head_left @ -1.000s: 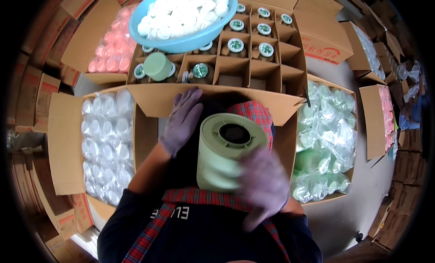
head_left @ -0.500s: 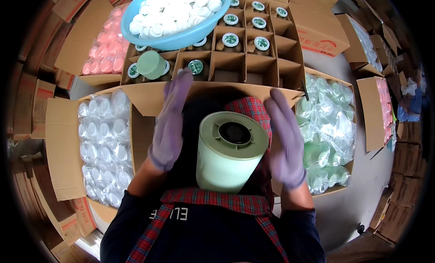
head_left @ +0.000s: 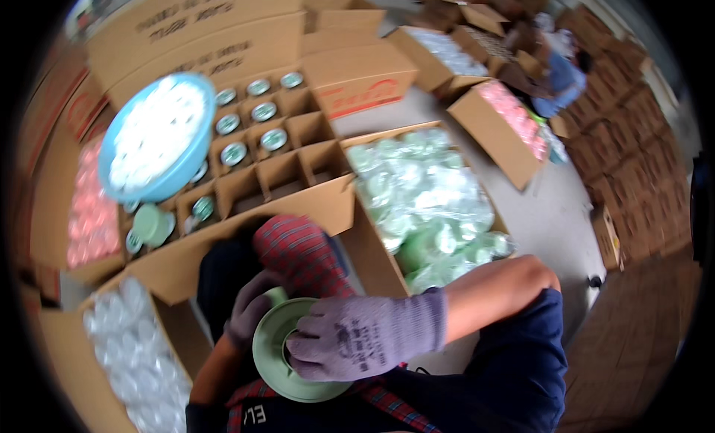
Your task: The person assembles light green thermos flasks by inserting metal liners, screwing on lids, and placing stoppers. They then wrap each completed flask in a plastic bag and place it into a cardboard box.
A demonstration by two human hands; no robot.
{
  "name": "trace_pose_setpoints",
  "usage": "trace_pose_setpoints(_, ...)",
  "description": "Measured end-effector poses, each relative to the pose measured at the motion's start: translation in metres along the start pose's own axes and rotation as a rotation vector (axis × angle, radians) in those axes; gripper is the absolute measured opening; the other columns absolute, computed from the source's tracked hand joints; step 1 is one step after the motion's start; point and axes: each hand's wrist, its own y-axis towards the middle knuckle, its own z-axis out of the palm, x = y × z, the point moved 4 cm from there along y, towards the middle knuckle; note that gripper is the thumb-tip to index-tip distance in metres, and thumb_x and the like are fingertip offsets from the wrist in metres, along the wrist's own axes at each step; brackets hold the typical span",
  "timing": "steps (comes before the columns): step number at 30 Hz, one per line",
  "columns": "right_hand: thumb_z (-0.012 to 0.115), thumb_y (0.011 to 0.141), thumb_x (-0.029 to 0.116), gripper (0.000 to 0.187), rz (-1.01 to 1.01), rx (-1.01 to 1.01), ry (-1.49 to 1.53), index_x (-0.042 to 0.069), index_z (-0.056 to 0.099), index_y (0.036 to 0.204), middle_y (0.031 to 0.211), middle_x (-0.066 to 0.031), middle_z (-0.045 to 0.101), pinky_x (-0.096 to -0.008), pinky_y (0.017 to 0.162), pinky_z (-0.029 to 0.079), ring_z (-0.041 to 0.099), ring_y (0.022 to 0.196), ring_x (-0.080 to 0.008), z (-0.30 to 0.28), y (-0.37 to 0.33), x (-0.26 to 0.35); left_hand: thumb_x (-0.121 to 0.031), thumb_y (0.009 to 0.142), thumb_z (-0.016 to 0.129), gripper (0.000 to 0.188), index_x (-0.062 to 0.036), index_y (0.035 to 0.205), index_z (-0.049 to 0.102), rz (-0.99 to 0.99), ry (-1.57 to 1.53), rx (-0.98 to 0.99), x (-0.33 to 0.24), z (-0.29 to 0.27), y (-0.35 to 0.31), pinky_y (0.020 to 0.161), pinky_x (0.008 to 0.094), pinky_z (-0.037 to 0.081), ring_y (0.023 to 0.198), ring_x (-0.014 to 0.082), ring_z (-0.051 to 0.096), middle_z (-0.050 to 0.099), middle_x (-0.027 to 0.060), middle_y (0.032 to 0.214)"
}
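A green jar (head_left: pixel 271 355) sits in the person's lap, its round end turned up toward the camera and slightly tilted. The right hand (head_left: pixel 357 339), in a purple knit glove, reaches across from the right and lies over the middle of that end. Its fingers are bent, with the tips down at the central ring; whether they grip anything there cannot be told, because the hand hides it. The left hand (head_left: pixel 252 311), gloved alike, is at the jar's far left side, beside a small green part that sticks out near the rim. Its fingers are partly hidden and blurred, so their hold cannot be told.

Beyond the lap, over a plaid apron (head_left: pixel 298 255), stands a divided carton (head_left: pixel 328 207). Bottles (head_left: pixel 264 112) with shiny green tops and pale rings stand in many of its cells. A blue basin (head_left: pixel 165 189) heaped with white lids (head_left: pixel 158 131) rests tilted on its left part, and a green cup (head_left: pixel 151 225) sits at its front left. Bagged green pieces (head_left: pixel 424 198) fill a carton on the right; bagged clear pieces (head_left: pixel 138 355) and pink pieces (head_left: pixel 93 209) lie in cartons on the left. Another person (head_left: pixel 560 81) is at the far upper right, near stacked cartons (head_left: pixel 629 172).
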Motion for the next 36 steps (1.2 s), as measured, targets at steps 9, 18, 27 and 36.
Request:
trace_pose_setpoints(9, 0.059, 0.093, 0.023, 0.020, 0.897, -0.215, 0.428, 0.005, 0.056, 0.101, 0.077, -0.0153, 0.062, -0.0454, 0.065, 0.052, 0.064, 0.069, -0.0350, 0.050, -0.077, -0.011, -0.025, 0.072, 0.083, 0.061, 0.0053, 0.121, 0.063, 0.121, 0.847, -0.174, -0.017, 0.020, -0.062, 0.067, 0.0312, 0.053, 0.070, 0.0172, 0.066, 0.068, 0.0124, 0.081)
trace_pose_setpoints(18, 0.056, 0.088, 0.020, 0.023, -0.093, 0.001, -0.113, 0.006, 0.063, 0.105, 0.095, -0.0066, 0.059, -0.0360, 0.066, 0.050, 0.060, 0.078, -0.0207, 0.031, -0.041, 0.006, -0.015, 0.065, 0.069, 0.060, 0.0052, 0.122, 0.066, -0.307, 0.564, 0.251, -0.011, -0.027, -0.014, 0.085, 0.0282, 0.054, 0.092, 0.0166, 0.070, 0.075, 0.0126, 0.102)
trace_pose_setpoints(27, 0.052, 0.089, 0.022, 0.019, 0.144, 0.112, -0.006, 0.008, 0.058, 0.101, 0.073, -0.0089, 0.061, -0.0402, 0.055, 0.049, 0.063, 0.061, -0.0277, 0.048, -0.040, -0.027, -0.020, 0.070, 0.071, 0.055, 0.0037, 0.119, 0.069, -0.199, 0.444, 0.033, 0.000, -0.037, -0.019, 0.085, 0.0305, 0.054, 0.090, 0.0159, 0.069, 0.074, 0.0104, 0.100)
trace_pose_setpoints(36, 0.059, 0.098, 0.031, 0.031, 0.452, 0.318, 0.701, 0.012, 0.055, 0.123, 0.086, -0.0117, 0.066, -0.0398, 0.066, 0.056, 0.068, 0.076, -0.0302, 0.044, -0.027, -0.093, -0.025, 0.075, 0.082, 0.058, 0.0041, 0.121, 0.065, 0.033, 0.688, -0.408, -0.015, -0.011, -0.073, 0.082, 0.0292, 0.055, 0.089, 0.0162, 0.070, 0.074, 0.0131, 0.101)
